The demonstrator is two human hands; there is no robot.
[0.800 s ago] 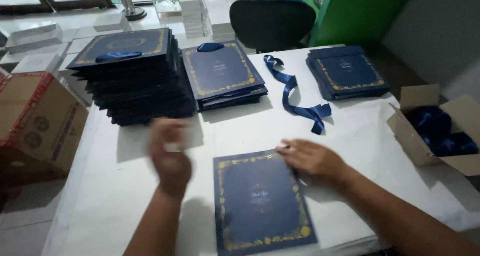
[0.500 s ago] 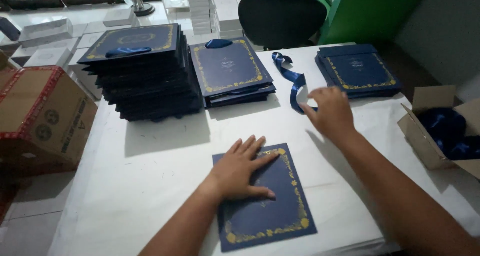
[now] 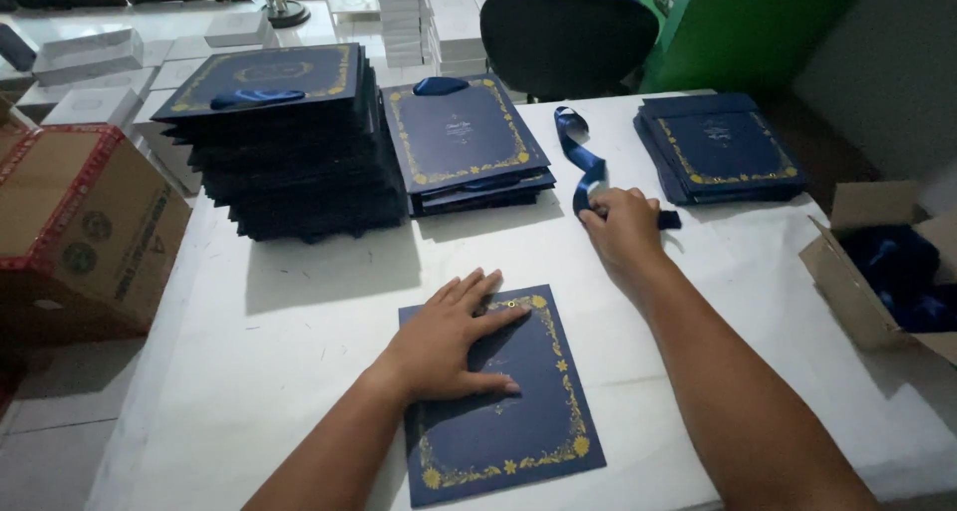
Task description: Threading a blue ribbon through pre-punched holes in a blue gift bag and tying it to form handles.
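Observation:
A flat navy folder with a gold border lies on the white table in front of me. My left hand rests palm down on its upper left part, fingers spread. My right hand reaches further back and closes on the lower end of a blue ribbon that trails toward the far edge.
A tall stack of navy folders stands at the back left, a lower stack beside it, another at the back right. An open carton with blue ribbons sits at the right edge, a brown box to the left, a dark chair behind.
My left hand came down flat onto the folder. My right hand left the folder's corner and moved back to the ribbon, where it now grips it.

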